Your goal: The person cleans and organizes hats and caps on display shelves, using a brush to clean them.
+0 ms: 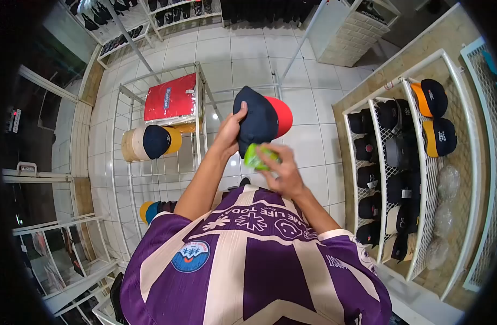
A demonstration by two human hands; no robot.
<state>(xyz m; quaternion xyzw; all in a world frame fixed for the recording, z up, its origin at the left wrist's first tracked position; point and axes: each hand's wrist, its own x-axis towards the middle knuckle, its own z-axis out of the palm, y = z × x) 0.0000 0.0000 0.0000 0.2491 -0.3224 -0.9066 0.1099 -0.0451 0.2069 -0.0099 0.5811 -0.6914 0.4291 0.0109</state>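
Observation:
In front of my chest a navy baseball cap [258, 122] with a red brim [281, 115] is held up, its brim pointing right. My left hand [232, 127] grips the cap along its left edge, thumb lying on the navy crown. Closed around a small bright green block-like object [254, 157], my right hand [281, 169] is close to the crown's lower edge. The green object overlaps the cap in this view. Motion blurs the right fingers, and the exact kind of the green thing is unclear.
To the left, a white wire rack [121, 108] bears a red packaged garment [170, 99] and a navy cap with a yellow brim [157, 141]. Several caps fill the white mesh shelves [375, 135] on the right. White tiles [308, 143] cover the floor.

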